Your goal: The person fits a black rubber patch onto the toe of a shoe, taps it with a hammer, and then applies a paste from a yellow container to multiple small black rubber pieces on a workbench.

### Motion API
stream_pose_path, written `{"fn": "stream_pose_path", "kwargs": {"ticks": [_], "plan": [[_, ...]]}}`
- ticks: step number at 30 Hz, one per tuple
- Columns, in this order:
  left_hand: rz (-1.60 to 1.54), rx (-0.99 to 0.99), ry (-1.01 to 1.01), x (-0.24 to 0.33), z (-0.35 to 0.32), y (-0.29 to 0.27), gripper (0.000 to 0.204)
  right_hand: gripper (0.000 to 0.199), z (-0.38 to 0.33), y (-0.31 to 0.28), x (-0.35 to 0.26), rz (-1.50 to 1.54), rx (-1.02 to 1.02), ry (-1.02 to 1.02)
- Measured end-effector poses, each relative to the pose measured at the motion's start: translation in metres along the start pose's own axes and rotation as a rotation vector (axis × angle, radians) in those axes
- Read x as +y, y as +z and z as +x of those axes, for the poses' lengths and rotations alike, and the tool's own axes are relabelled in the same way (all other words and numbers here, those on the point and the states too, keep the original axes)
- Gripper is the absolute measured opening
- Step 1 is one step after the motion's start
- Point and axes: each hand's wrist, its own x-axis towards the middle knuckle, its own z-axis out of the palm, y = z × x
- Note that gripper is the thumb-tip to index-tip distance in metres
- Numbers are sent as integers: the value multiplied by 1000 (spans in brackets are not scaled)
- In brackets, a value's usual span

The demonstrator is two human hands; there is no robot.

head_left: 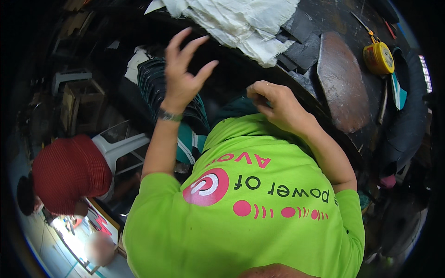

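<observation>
My left hand (184,74) is raised in front of the bench edge, fingers spread and nothing in them. A dark band circles its wrist. Just below and behind it lies a row of dark, curved pieces (155,78) with teal edges, stacked closely together. My right hand (278,103) is bent inward close to my green shirt, beside the bench edge. Its fingers curl toward the thumb, and whatever may be between them is hidden. Ahead, a heap of crumpled white cloth (236,23) lies on the dark workbench (331,16).
Black flat pieces (303,44), a worn brown board (342,83) and a yellow tub (378,58) are on the bench. A teal and white piece (398,92) lies near the tub. At left are a white plastic chair (113,148), a wooden frame (83,102) and a person in red (69,173).
</observation>
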Motion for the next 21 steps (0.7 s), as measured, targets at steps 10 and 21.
{"fn": "stream_pose_path", "kwargs": {"ticks": [10,21], "plan": [[-71,186,-1112,-49,-249,-63,110,39,121,113,43,334,-323,205],[-224,100,-1163,-87,-260,-66,58,78,245,182,79,392,-125,526]]}}
